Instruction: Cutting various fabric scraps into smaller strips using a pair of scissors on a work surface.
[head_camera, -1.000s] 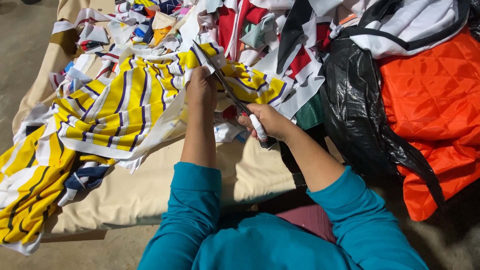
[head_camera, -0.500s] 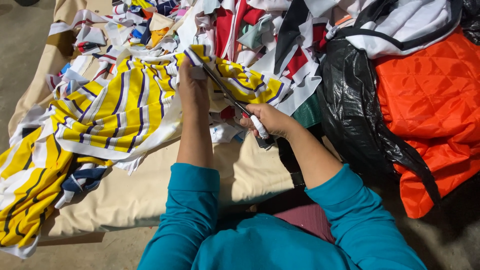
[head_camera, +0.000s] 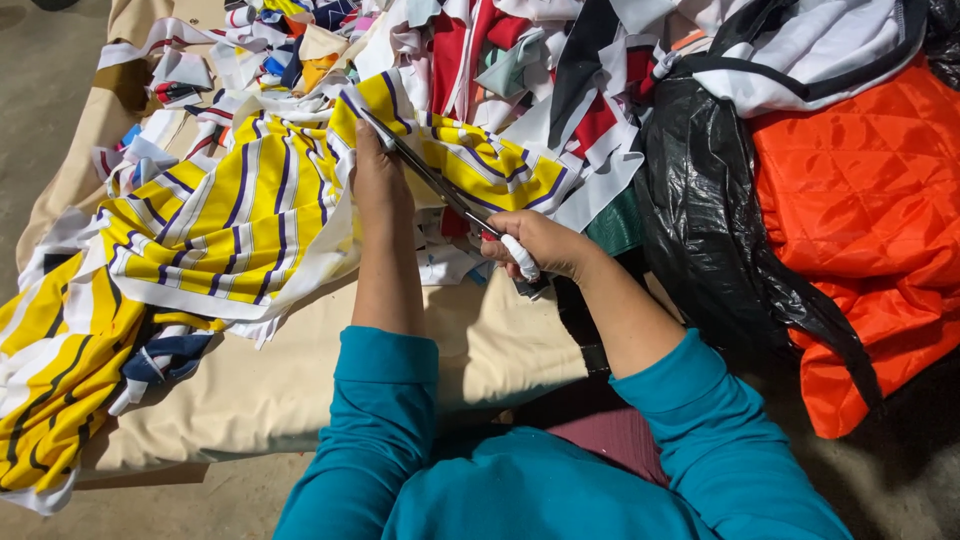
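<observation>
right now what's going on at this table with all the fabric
A person in teal sleeves is cutting yellow striped fabric with scissors. The left hand grips the cloth at the cut, while the right hand works the scissor handles. Mixed fabric scraps and an orange quilted piece lie behind.

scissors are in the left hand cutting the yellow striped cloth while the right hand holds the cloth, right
Not quite: the head view shows the scissors in the right hand, and the left hand holds the yellow striped cloth. The rest stands.
</observation>
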